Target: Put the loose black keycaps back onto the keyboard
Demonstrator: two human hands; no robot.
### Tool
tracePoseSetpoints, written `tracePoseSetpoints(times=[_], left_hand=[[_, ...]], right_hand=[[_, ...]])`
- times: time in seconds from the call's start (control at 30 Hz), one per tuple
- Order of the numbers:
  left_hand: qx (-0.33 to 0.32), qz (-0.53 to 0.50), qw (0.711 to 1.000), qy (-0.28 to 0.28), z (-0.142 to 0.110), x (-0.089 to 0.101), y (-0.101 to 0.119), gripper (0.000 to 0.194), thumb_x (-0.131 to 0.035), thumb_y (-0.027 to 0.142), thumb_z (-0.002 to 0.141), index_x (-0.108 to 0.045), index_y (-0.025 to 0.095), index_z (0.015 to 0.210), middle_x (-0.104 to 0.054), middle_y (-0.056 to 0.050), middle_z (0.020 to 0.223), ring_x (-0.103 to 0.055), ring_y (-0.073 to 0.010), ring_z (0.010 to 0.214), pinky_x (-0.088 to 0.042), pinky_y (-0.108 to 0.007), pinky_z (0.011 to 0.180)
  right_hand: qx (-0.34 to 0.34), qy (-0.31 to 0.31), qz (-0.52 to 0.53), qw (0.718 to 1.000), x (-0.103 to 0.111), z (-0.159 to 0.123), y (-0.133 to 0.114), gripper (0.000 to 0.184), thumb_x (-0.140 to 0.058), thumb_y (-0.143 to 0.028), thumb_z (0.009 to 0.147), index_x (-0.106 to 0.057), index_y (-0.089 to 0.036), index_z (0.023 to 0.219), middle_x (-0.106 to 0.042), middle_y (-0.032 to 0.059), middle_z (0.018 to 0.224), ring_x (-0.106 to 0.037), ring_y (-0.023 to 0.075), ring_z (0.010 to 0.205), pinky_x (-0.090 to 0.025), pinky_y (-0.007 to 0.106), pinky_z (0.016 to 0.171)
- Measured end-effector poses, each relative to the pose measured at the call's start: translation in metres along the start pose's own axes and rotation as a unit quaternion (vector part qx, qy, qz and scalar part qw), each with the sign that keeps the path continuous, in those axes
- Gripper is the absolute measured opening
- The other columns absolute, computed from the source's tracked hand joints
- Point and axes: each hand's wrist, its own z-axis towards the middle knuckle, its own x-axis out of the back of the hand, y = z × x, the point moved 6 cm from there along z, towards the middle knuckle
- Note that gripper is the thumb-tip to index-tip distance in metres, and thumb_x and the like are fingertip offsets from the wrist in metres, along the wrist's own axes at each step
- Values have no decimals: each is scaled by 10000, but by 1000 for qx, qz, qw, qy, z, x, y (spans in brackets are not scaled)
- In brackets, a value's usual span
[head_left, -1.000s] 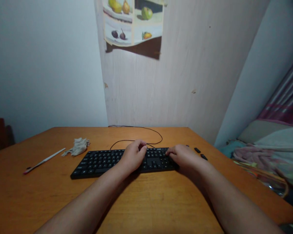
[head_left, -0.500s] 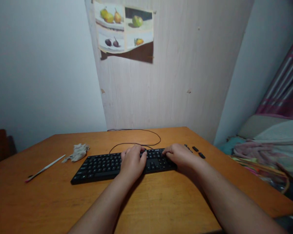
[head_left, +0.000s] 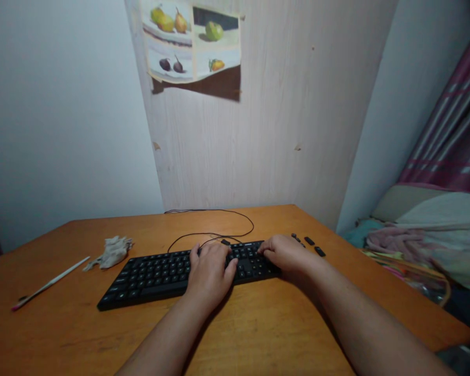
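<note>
A black keyboard (head_left: 156, 279) lies at a slant on the wooden table, its left end nearer to me. My left hand (head_left: 211, 266) rests palm down over its middle-right keys, thumb spread away from the fingers. Just beyond those fingertips, at the keyboard's back edge, is a small black piece (head_left: 225, 242), too small to name. Over the number pad, my right hand (head_left: 284, 253) has its thumb and fingers drawn together at the keys. Whatever is between them, if anything, is hidden. Small loose black pieces like keycaps (head_left: 319, 251) lie right of that hand.
A black cable (head_left: 235, 211) loops behind the keyboard. Left of it are a crumpled grey-white cloth (head_left: 113, 251) and a toothbrush (head_left: 50, 283) on the table (head_left: 254, 329). A fruit picture (head_left: 191, 47) hangs on the wall. Bedding (head_left: 395, 237) lies at the right.
My left hand has gone from a raised, pinched pose to lying spread on the keys. My right hand stays at the number pad. The keyboard's left end has come slightly nearer as the view shifted.
</note>
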Motion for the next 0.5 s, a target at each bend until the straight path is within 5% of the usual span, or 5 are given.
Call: tracePoseSetpoints(times=[0.3, 0.5], left_hand=[[-23, 26, 999, -8, 1, -1, 0, 132, -526, 316, 925, -618, 238, 979, -688, -56, 1116, -569, -269, 1142, -166, -584, 1145], [-37, 53, 998, -6, 6, -2, 1, 152, -508, 312, 930, -625, 234, 984, -687, -62, 1109, -568, -279, 1132, -180, -590, 1136]], right_hand=[[-178, 211, 56, 960, 37, 10, 93, 349, -513, -264, 888, -719, -243, 1169, -729, 58, 1159, -652, 203, 1032, -460, 265, 827], [-270, 204, 35, 940, 50, 9, 134, 222, -572, -261, 827, -758, -232, 946, -750, 48, 902, -661, 185, 804, -421, 249, 647]])
